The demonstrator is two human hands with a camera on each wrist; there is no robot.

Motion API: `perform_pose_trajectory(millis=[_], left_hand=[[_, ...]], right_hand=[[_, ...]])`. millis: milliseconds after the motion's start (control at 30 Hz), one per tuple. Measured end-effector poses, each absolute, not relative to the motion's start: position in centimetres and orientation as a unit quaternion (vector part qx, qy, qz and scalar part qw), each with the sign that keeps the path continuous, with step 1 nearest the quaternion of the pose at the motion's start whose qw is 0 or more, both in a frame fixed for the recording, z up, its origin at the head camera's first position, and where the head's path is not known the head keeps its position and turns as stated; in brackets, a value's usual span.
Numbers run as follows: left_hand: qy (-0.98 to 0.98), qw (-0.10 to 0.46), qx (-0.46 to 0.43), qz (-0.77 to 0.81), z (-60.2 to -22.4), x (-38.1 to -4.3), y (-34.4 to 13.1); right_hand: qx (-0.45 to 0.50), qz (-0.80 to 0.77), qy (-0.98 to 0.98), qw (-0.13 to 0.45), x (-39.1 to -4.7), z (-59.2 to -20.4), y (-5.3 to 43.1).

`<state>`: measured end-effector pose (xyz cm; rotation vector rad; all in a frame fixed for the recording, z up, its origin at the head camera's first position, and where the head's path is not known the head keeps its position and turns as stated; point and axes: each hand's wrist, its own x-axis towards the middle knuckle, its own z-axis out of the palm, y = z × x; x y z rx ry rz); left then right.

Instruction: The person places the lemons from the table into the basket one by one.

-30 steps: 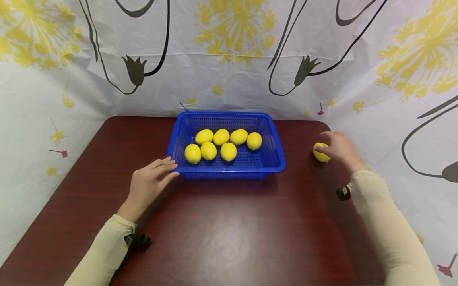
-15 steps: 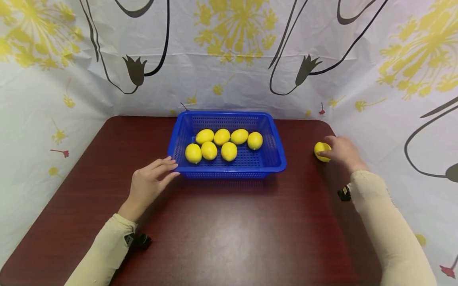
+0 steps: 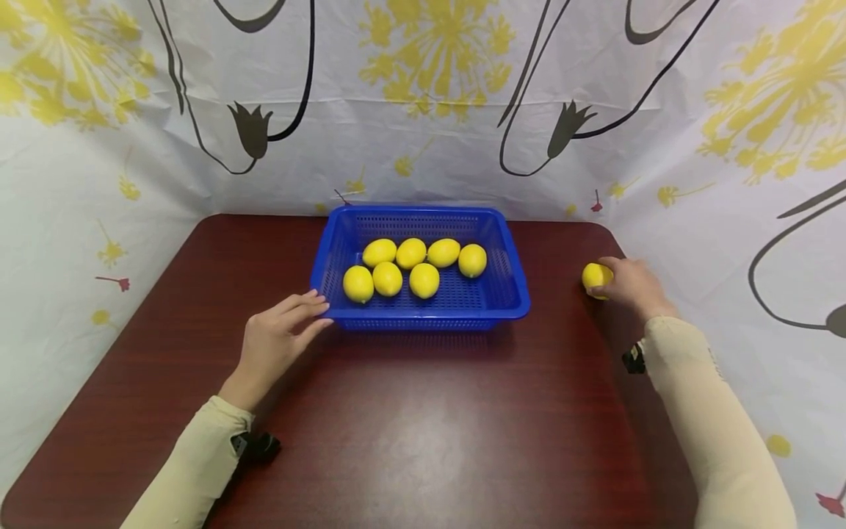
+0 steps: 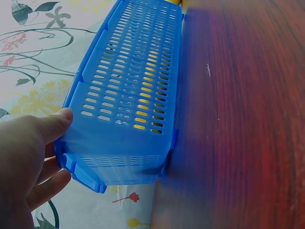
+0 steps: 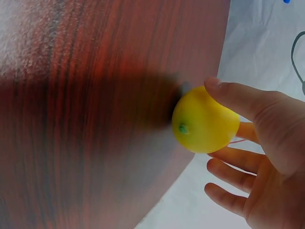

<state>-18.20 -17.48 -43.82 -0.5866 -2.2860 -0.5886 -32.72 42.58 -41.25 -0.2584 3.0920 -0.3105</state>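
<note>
A blue perforated plastic basket (image 3: 423, 314) sits at the back of the table, with several yellow lemons (image 3: 424, 281) lying inside in two loose rows. My left hand (image 3: 280, 334) grips the basket's front-left corner; in the left wrist view the thumb (image 4: 59, 121) lies on the rim and the other fingers reach behind it. Away to the right, my right hand (image 3: 634, 285) holds a single lemon (image 5: 202, 124) by the table's right edge. Its thumb (image 5: 238, 98) presses one side and the index finger goes behind the fruit, while the lower fingers spread loosely.
The dark red wooden table (image 3: 423, 411) ends at the right just beyond the single lemon. White sheeting (image 3: 423, 147) printed with flowers rises behind and at both sides of the table. A black wrist camera (image 3: 258, 447) hangs under the left sleeve.
My right hand has come down around the single lemon, its thumb lower on the fruit than before. The left hand stays at the basket corner, and the basket has not moved.
</note>
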Motion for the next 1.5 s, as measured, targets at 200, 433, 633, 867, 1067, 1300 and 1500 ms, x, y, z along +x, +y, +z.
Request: perform_pose_trajectory(millis=[200, 433, 633, 867, 1067, 1300, 1500], left_hand=[[-0.879, 0.352, -0.229, -0.227, -43.8, -18.2, -17.5], [-0.882, 0.346, -0.225, -0.228, -43.8, -18.1, -17.5], [-0.883, 0.344, -0.224, -0.226, -43.8, -18.2, -17.4], [-0.877, 0.356, -0.230, -0.227, -43.7, -18.2, -17.3], [-0.871, 0.366, -0.234, -0.228, -43.7, -18.2, -17.2], [-0.868, 0.370, -0.236, -0.231, -43.8, -18.3, -17.3], [-0.870, 0.368, -0.235, -0.230, -43.9, -18.3, -17.3]], right_hand=[[-0.076, -0.101, 0.992, 0.013, -32.8, -41.7, 42.7], [-0.070, -0.102, 0.992, 0.000, -32.8, -41.7, 42.7], [-0.060, -0.100, 0.993, -0.010, -32.7, -41.5, 42.6], [-0.049, -0.098, 0.994, -0.016, -32.6, -41.2, 42.3], [-0.054, -0.102, 0.993, -0.017, -32.6, -40.6, 42.2], [-0.048, -0.097, 0.994, -0.023, -32.5, -39.5, 42.2], [-0.045, -0.108, 0.993, -0.013, -31.8, -37.6, 41.6]])
